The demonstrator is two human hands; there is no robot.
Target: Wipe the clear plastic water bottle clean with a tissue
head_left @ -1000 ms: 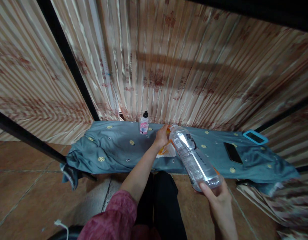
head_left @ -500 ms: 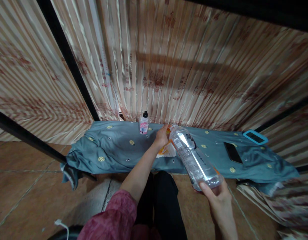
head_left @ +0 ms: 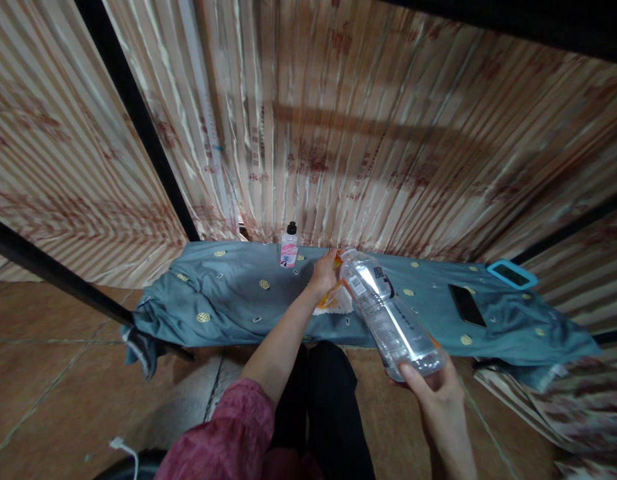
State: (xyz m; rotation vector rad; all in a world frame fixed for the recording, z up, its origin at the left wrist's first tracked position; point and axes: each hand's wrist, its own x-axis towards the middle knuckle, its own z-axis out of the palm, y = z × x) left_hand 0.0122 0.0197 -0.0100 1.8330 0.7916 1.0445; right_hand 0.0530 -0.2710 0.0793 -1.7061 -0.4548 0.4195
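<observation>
My right hand [head_left: 435, 393] grips the base of a clear plastic bottle [head_left: 385, 315], tilted with its neck pointing away toward my left hand. My left hand [head_left: 324, 273] reaches out over the blue-grey cloth [head_left: 228, 307] and is closed at the bottle's neck, beside an orange and white packet [head_left: 333, 300] lying on the cloth. Whether its fingers hold the cap or the packet is hidden by the bottle.
A small bottle with a pink label and black cap [head_left: 289, 247] stands at the back of the cloth. A black phone [head_left: 467, 305] and a blue-framed device [head_left: 511, 274] lie to the right. Striped curtains hang behind. A white cable [head_left: 123, 450] lies on the tiled floor.
</observation>
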